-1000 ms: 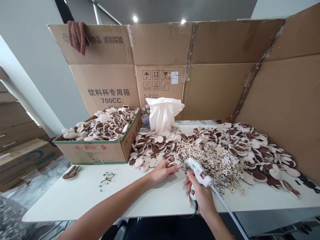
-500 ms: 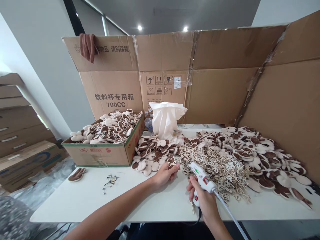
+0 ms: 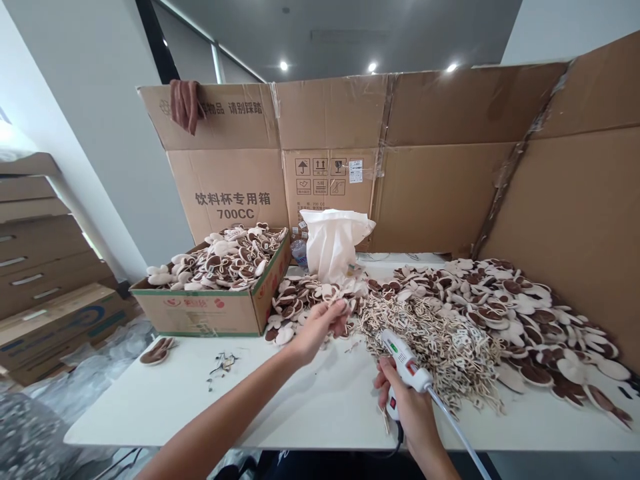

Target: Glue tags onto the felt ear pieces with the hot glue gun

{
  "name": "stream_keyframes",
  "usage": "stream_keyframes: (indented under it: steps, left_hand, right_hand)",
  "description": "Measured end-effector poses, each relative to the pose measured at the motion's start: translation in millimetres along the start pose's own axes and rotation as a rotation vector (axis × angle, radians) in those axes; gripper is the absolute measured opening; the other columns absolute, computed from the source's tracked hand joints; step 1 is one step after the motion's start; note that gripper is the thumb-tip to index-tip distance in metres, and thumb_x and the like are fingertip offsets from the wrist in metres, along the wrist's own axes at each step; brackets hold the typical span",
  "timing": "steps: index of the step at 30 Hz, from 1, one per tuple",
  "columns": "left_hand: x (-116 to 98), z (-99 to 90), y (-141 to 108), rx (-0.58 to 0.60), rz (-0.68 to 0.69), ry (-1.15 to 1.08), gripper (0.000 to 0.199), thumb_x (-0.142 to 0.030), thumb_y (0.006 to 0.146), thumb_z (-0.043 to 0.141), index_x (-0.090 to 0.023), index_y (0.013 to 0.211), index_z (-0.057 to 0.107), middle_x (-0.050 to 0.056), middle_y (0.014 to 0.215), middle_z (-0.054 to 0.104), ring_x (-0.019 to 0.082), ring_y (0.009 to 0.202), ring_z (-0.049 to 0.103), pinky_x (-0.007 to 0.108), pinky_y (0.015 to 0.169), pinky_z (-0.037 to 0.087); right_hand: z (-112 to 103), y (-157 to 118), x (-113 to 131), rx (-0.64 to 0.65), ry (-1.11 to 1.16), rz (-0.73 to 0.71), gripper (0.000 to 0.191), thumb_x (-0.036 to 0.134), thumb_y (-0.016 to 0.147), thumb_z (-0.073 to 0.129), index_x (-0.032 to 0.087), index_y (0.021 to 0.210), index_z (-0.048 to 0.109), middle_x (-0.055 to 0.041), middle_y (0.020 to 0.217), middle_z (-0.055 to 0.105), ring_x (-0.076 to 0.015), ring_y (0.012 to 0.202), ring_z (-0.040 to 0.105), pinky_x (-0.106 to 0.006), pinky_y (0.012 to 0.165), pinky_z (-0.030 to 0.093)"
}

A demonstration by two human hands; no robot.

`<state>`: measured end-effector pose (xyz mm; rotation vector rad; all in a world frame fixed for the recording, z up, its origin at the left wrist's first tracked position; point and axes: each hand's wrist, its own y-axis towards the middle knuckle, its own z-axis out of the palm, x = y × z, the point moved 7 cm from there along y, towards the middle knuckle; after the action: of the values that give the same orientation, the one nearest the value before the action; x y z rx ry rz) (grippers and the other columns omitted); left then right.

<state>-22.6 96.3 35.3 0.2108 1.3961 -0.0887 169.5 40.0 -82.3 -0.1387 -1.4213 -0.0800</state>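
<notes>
My left hand [image 3: 323,327] is over the near edge of the middle pile of brown and cream felt pieces [image 3: 285,320], its fingers pressed together; what they hold is hidden. In my right hand [image 3: 407,400] is a white glue gun [image 3: 405,360], its nozzle pointing up and left, with a thin string-like piece hanging below the fingers. Just beyond the gun lies a heap of beige cord loops [image 3: 435,340]. A larger pile of felt pieces [image 3: 530,320] spreads to the right.
At left, a cardboard box [image 3: 200,310] is heaped with felt pieces. One brown piece [image 3: 159,351] and dark scraps [image 3: 223,367] lie on the white table [image 3: 280,413]. A white bag [image 3: 333,243] stands before tall cardboard panels [image 3: 430,193].
My left hand has moved up and slightly left, further over the felt pile. The loop at its fingers no longer shows. My right hand keeps the glue gun in nearly the same place.
</notes>
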Motion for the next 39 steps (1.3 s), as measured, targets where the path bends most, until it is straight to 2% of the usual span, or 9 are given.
stream_keyframes:
  steps: [6, 11, 15, 18, 21, 24, 29, 32, 39]
  left_hand:
    - [-116, -59.6, 7, -0.201, 0.298, 0.374, 0.057, -0.067, 0.093, 0.062, -0.015, 0.071, 0.065, 0.002, 0.062, 0.056, 0.008, 0.050, 0.038, 0.023, 0.048, 0.022]
    - [-193, -151.9, 19, -0.645, 0.398, 0.676, 0.069, -0.072, 0.100, 0.042, -0.016, 0.069, 0.066, 0.000, 0.053, 0.046, 0.010, 0.044, 0.029, 0.026, 0.046, 0.019]
    - [-221, -207.2, 23, -0.889, 0.255, 1.115, 0.074, -0.070, 0.102, 0.037, -0.014, 0.065, 0.067, 0.004, 0.053, 0.052, 0.016, 0.051, 0.044, 0.029, 0.056, 0.030]
    - [-223, -218.5, 11, -0.986, 0.242, 1.324, 0.072, -0.062, 0.107, 0.029, -0.014, 0.067, 0.066, 0.006, 0.059, 0.056, 0.018, 0.057, 0.044, 0.030, 0.063, 0.030]
    - [-210, -199.4, -13, -1.079, 0.444, 1.362, 0.064, -0.051, 0.109, 0.028, -0.017, 0.061, 0.054, 0.004, 0.056, 0.051, 0.015, 0.052, 0.038, 0.031, 0.058, 0.024]
    - [-179, -156.3, -24, -0.929, 0.661, 1.329, 0.056, -0.046, 0.107, 0.039, -0.020, 0.058, 0.043, -0.001, 0.049, 0.042, 0.013, 0.047, 0.035, 0.030, 0.053, 0.022]
    - [-98, -56.2, -6, -0.306, 0.831, 1.364, 0.042, -0.036, 0.102, 0.051, -0.019, 0.063, 0.051, -0.001, 0.056, 0.052, 0.012, 0.049, 0.043, 0.027, 0.052, 0.025]
    - [-40, -8.8, 6, 0.060, 0.770, 1.406, 0.034, -0.032, 0.102, 0.051, -0.020, 0.070, 0.056, 0.001, 0.065, 0.057, 0.014, 0.057, 0.049, 0.029, 0.056, 0.029]
    - [28, 9.8, 2, 0.150, 0.683, 1.290, 0.008, -0.023, 0.091, 0.058, -0.021, 0.092, 0.065, 0.008, 0.089, 0.066, 0.022, 0.083, 0.063, 0.032, 0.070, 0.045]
  right_hand:
    - [0, -1, -1, 0.015, -0.017, -0.021, 0.044, 0.064, 0.091, 0.068, 0.020, 0.089, 0.068, 0.0005, 0.071, 0.068, -0.0110, 0.048, 0.053, -0.027, 0.048, 0.035]
    - [1, -1, -1, 0.004, -0.002, -0.015, 0.044, 0.064, 0.089, 0.070, 0.021, 0.090, 0.068, 0.0015, 0.070, 0.067, -0.0111, 0.048, 0.052, -0.027, 0.049, 0.037]
    - [2, -2, 2, 0.008, -0.014, 0.002, 0.045, 0.066, 0.089, 0.069, 0.021, 0.090, 0.068, 0.0011, 0.070, 0.067, -0.0120, 0.048, 0.054, -0.027, 0.048, 0.037]
    - [2, -3, 4, -0.004, -0.020, 0.002, 0.046, 0.067, 0.088, 0.069, 0.021, 0.089, 0.068, 0.0005, 0.070, 0.067, -0.0125, 0.048, 0.054, -0.028, 0.048, 0.038]
    - [2, -3, 5, -0.005, -0.014, -0.003, 0.046, 0.066, 0.087, 0.070, 0.021, 0.087, 0.067, 0.0004, 0.069, 0.067, -0.0127, 0.047, 0.054, -0.028, 0.047, 0.038]
    - [2, -3, 6, -0.005, -0.013, -0.020, 0.044, 0.065, 0.089, 0.069, 0.021, 0.090, 0.067, 0.0008, 0.069, 0.067, -0.0126, 0.047, 0.055, -0.027, 0.047, 0.039]
    - [-3, -1, 7, -0.056, -0.020, -0.048, 0.044, 0.064, 0.088, 0.069, 0.020, 0.090, 0.066, 0.0005, 0.069, 0.069, -0.0123, 0.046, 0.055, -0.027, 0.048, 0.040]
    - [-3, 1, 8, -0.064, -0.031, -0.056, 0.044, 0.064, 0.087, 0.070, 0.020, 0.090, 0.067, -0.0001, 0.068, 0.069, -0.0132, 0.045, 0.056, -0.027, 0.047, 0.040]
    - [-2, 0, 12, -0.054, -0.053, -0.017, 0.044, 0.065, 0.088, 0.068, 0.021, 0.086, 0.067, 0.0002, 0.069, 0.069, -0.0129, 0.045, 0.055, -0.028, 0.049, 0.041]
